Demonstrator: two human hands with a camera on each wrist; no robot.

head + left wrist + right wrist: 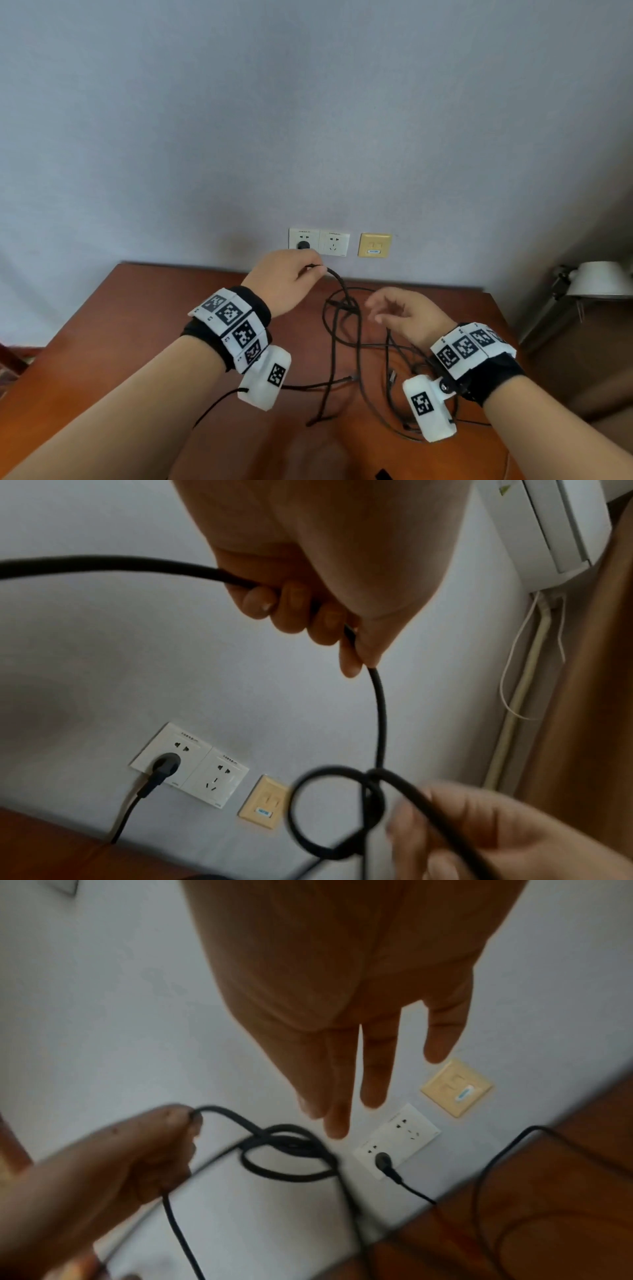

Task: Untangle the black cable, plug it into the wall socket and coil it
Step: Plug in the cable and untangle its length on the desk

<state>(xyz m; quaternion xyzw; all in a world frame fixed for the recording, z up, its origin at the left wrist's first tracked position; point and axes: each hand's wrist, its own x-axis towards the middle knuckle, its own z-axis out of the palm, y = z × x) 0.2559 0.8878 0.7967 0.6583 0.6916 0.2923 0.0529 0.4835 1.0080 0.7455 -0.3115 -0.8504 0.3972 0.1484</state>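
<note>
**Plug in, knot not out yet**

Wrist-mounted cameras [265,380] are sitting closest to the lens, over the bench [144,325]. Left hand [282,279] is gripping the black cable [337,284] in curled fingers, lifting a strand just in front of the wall socket [303,240]. Right hand [402,313] is hanging released, fingers straight, holding nothing, just beside the knot [371,788].

Status, as I'm reading it:
- Plug [164,764] is sitting in the left outlet, so that step looks done.
- Untangling is ongoing: a loose overhand loop is hanging below the left hand.
- Remaining cable is sprawling in crossed loops over the bench; coiling not started.

Right-hand outlet [334,243] and the beige data plate [375,245] are unused.
</note>
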